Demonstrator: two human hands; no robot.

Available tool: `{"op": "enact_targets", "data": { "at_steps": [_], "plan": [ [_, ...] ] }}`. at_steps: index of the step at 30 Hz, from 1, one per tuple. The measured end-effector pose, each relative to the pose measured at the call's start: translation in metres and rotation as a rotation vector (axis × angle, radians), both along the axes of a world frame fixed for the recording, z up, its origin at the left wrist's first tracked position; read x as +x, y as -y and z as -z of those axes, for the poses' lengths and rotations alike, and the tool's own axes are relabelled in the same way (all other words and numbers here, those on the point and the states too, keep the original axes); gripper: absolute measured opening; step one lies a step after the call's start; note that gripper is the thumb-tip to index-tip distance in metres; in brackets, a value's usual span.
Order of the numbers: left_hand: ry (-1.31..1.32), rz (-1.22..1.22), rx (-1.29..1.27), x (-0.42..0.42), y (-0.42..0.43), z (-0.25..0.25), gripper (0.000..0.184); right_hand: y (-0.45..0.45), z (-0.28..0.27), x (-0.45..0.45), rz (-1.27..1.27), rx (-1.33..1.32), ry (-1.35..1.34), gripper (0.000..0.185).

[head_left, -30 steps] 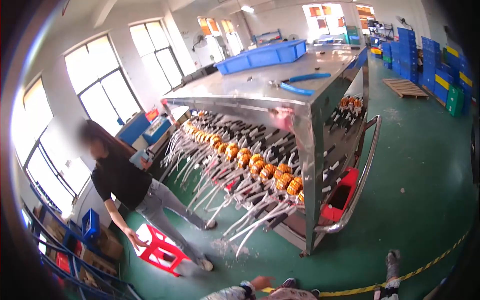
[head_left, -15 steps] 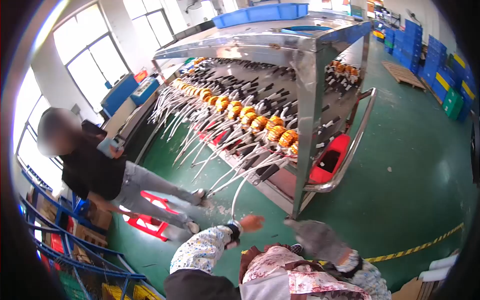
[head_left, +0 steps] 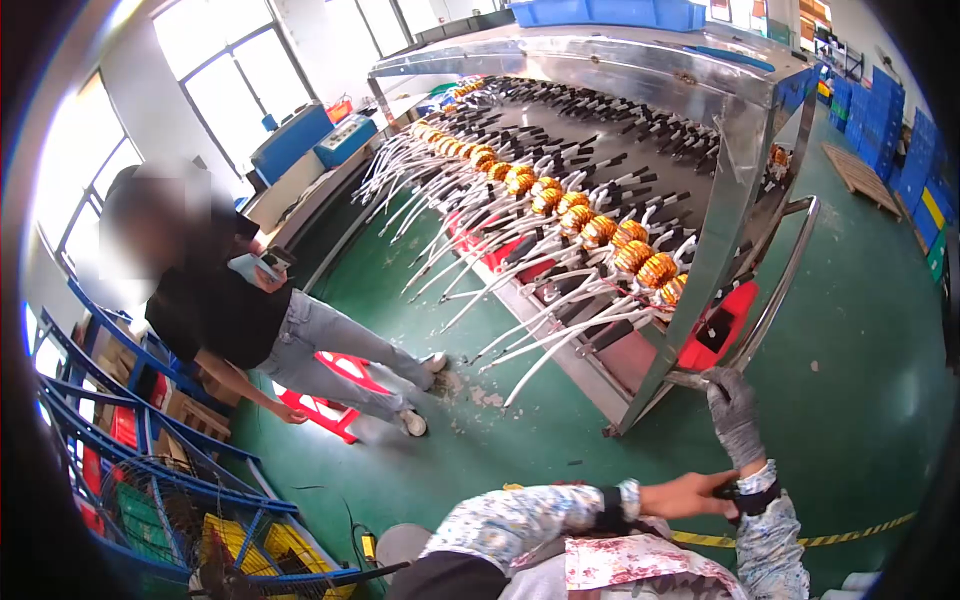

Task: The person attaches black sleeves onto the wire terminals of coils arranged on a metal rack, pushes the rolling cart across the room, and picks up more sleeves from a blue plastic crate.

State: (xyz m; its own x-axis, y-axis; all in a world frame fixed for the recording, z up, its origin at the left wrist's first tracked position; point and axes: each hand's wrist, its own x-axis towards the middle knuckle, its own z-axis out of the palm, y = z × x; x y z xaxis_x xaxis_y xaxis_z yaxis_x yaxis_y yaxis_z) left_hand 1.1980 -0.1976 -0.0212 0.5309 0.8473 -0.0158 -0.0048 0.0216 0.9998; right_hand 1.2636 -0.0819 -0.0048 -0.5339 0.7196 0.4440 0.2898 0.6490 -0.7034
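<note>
My bare left hand reaches across my body to my right wrist. Its fingers close at the dark sleeve cuff, just below the glove. My right hand wears a grey knitted glove and is raised, fingers drawn together, with nothing visible in it. It overlaps the lower bar of the trolley handle in view; whether they touch I cannot tell. Beyond stands a metal trolley, its shelf carrying rows of copper-wound ring coils with white leads hanging over the edge.
A person in a black top stands left of the trolley, holding a light-coloured object, beside a red stool. Blue racking fills the lower left. A blue tray tops the trolley. Blue crates and a pallet stand far right.
My left hand has swung right to my right wrist. The gloved right hand has risen and moved right. The view has shifted, so the trolley sits further right.
</note>
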Motion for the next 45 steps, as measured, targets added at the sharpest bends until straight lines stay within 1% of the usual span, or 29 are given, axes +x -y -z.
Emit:
{"op": "enact_targets", "data": {
  "at_steps": [2, 3, 4, 5, 6, 7, 8, 9, 10, 12, 15, 16, 17, 19, 20, 22, 23, 25, 29, 31, 35, 37, 39, 40, 41, 42, 43, 44, 45],
  "plan": [
    [0.093, 0.023, -0.036, 0.004, -0.010, -0.008, 0.062, -0.009, -0.031, 0.000, -0.127, -0.008, 0.050, 0.013],
    [0.147, 0.061, -0.082, 0.000, -0.012, -0.001, 0.060, -0.012, -0.030, 0.004, -0.132, 0.125, 0.049, 0.011],
    [0.193, 0.097, -0.124, -0.006, -0.012, 0.012, 0.058, -0.013, -0.028, 0.009, -0.096, 0.099, 0.042, 0.010],
    [0.117, 0.066, -0.102, -0.014, -0.009, 0.024, 0.057, -0.013, -0.020, 0.014, -0.066, 0.075, 0.032, 0.010],
    [0.032, -0.011, -0.023, -0.026, -0.005, 0.031, 0.051, -0.017, 0.000, 0.026, 0.011, 0.001, 0.133, 0.010],
    [-0.070, -0.110, 0.067, -0.041, -0.001, 0.040, 0.045, -0.008, 0.005, 0.030, 0.025, -0.165, 0.081, 0.012],
    [-0.182, -0.166, 0.020, -0.057, 0.003, 0.042, 0.042, -0.016, 0.056, 0.043, 0.038, -0.079, 0.027, 0.012],
    [-0.272, -0.202, 0.011, -0.071, 0.006, 0.057, 0.042, -0.016, 0.086, 0.057, 0.023, -0.282, 0.101, 0.012],
    [-0.320, -0.231, -0.011, -0.085, 0.011, 0.050, 0.039, -0.010, 0.118, 0.069, 0.102, -0.657, 0.048, 0.014],
    [-0.307, -0.308, 0.125, -0.102, 0.008, 0.106, 0.036, -0.005, 0.160, 0.101, 0.136, -0.465, 0.394, 0.018],
    [-0.363, -0.468, 0.253, -0.123, 0.005, 0.112, 0.034, 0.007, 0.160, 0.109, 0.050, -0.337, 0.626, 0.020],
    [-0.382, -0.485, 0.239, -0.128, 0.005, 0.106, 0.034, 0.004, 0.159, 0.107, 0.031, -0.322, 0.664, 0.021],
    [-0.314, -0.493, 0.167, -0.128, 0.001, 0.099, 0.034, 0.002, 0.159, 0.106, 0.010, -0.317, 0.687, 0.022],
    [-0.168, -0.482, 0.075, -0.121, -0.011, 0.097, 0.031, -0.002, 0.161, 0.108, -0.020, -0.305, 0.723, 0.024],
    [-0.152, -0.462, 0.079, -0.117, -0.020, 0.098, 0.031, -0.002, 0.163, 0.111, -0.029, -0.295, 0.741, 0.026],
    [-0.317, -0.368, 0.238, -0.106, -0.030, 0.101, 0.029, -0.002, 0.166, 0.117, -0.044, -0.291, 0.767, 0.028],
    [-0.304, -0.378, 0.233, -0.097, -0.036, 0.108, 0.029, -0.002, 0.169, 0.119, -0.053, -0.289, 0.780, 0.029],
    [-0.256, -0.360, 0.403, -0.080, -0.048, 0.116, 0.027, -0.004, 0.171, 0.123, -0.067, -0.290, 0.795, 0.031],
    [-0.221, -0.325, 0.306, -0.065, -0.055, 0.091, 0.025, -0.013, 0.179, 0.136, -0.090, -0.270, 0.809, 0.036],
    [-0.204, -0.322, 0.161, -0.060, -0.051, 0.088, 0.025, -0.013, 0.186, 0.142, -0.095, -0.251, 0.814, 0.039],
    [-0.250, -0.368, 0.144, -0.037, -0.054, 0.106, 0.025, -0.021, 0.198, 0.153, -0.164, -0.231, 0.763, 0.030],
    [-0.164, -0.435, 0.153, -0.014, -0.060, 0.099, 0.025, -0.030, 0.207, 0.163, -0.185, -0.211, 0.742, 0.026],
    [-0.127, -0.421, 0.169, 0.013, -0.067, 0.088, 0.025, -0.036, 0.221, 0.181, -0.186, -0.192, 0.714, 0.023],
    [-0.083, -0.390, 0.178, 0.027, -0.070, 0.083, 0.025, -0.039, 0.231, 0.193, -0.180, -0.179, 0.702, 0.022],
    [-0.116, -0.360, 0.209, 0.041, -0.073, 0.079, 0.024, -0.043, 0.244, 0.207, -0.171, -0.161, 0.692, 0.022],
    [-0.123, -0.356, 0.201, 0.054, -0.078, 0.089, 0.024, -0.046, 0.261, 0.224, -0.164, -0.136, 0.684, 0.021],
    [-0.193, -0.320, 0.312, 0.067, -0.083, 0.105, 0.023, -0.050, 0.279, 0.236, -0.155, -0.087, 0.685, 0.022],
    [-0.264, -0.280, 0.426, 0.076, -0.088, 0.113, 0.022, -0.056, 0.345, 0.270, -0.141, 0.146, 0.767, 0.025],
    [-0.278, -0.274, 0.427, 0.082, -0.088, 0.103, 0.022, -0.064, 0.417, 0.305, -0.096, 0.398, 0.845, 0.033]
  ]
}}
